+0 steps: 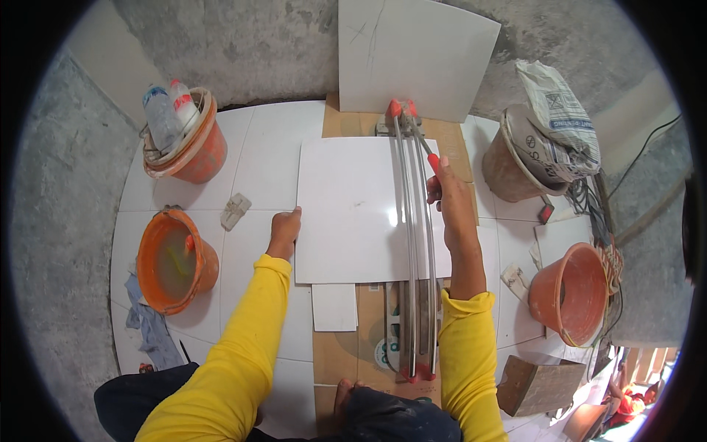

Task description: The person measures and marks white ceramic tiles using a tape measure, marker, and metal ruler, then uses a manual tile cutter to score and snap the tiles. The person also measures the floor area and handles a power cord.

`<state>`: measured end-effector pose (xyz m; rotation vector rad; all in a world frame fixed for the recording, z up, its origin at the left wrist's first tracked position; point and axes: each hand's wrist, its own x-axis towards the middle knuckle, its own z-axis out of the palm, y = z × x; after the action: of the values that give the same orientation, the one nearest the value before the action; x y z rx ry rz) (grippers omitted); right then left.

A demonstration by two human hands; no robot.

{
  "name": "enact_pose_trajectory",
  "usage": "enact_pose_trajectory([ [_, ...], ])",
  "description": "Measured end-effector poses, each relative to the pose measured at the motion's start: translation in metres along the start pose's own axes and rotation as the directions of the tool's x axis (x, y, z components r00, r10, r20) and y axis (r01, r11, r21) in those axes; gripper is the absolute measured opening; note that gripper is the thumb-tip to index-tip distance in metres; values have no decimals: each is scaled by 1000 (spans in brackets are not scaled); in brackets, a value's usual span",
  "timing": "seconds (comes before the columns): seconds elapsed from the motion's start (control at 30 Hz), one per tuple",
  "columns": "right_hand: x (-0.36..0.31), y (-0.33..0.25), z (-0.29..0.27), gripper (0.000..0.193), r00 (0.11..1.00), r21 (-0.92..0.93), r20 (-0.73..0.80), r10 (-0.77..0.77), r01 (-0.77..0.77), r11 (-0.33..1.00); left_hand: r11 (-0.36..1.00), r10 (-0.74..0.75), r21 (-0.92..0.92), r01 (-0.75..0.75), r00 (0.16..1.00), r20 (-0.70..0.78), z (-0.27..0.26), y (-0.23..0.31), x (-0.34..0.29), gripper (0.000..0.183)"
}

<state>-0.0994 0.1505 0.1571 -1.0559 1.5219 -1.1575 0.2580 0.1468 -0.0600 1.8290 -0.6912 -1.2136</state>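
Note:
A large white tile (346, 228) lies across the bed of a manual tile cutter (412, 331), under its two long metal rails. My left hand (283, 233) is closed on the tile's left edge, with the thumb on top. At the far end of the rails, my right hand (451, 193) wraps round the red-gripped handle (433, 161) of the cutter. The handle slants up toward the far stop. Below the tile's near edge sits a small white tile piece (334, 308). Whether the tile has a score line, I cannot tell.
Cardboard (335, 361) lies under the cutter. Another tile (412, 55) leans on the back wall. To the left stand a bucket with bottles (202, 155) and an orange bucket of murky water (206, 276). On the right are a bucket with a sack (508, 173), a reddish bucket (549, 298) and a wooden box (537, 387).

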Motion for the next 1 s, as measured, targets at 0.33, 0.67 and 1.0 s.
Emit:
enact_pose_trajectory([
  [0.33, 0, 12, -13, 66, 999, -37, 14, 30, -30, 999, 999, 34, -36, -38, 994, -101, 35, 26, -36, 53],
  [0.67, -5, 20, -11, 62, 998, -41, 56, 39, -37, 998, 997, 64, -36, -75, 966, -251, -23, 24, -50, 57],
  [1.0, -27, 79, -17, 67, 999, -536, 35, -37, 50, 843, 964, -20, -250, -87, 918, -396, -118, 43, -142, 60],
])
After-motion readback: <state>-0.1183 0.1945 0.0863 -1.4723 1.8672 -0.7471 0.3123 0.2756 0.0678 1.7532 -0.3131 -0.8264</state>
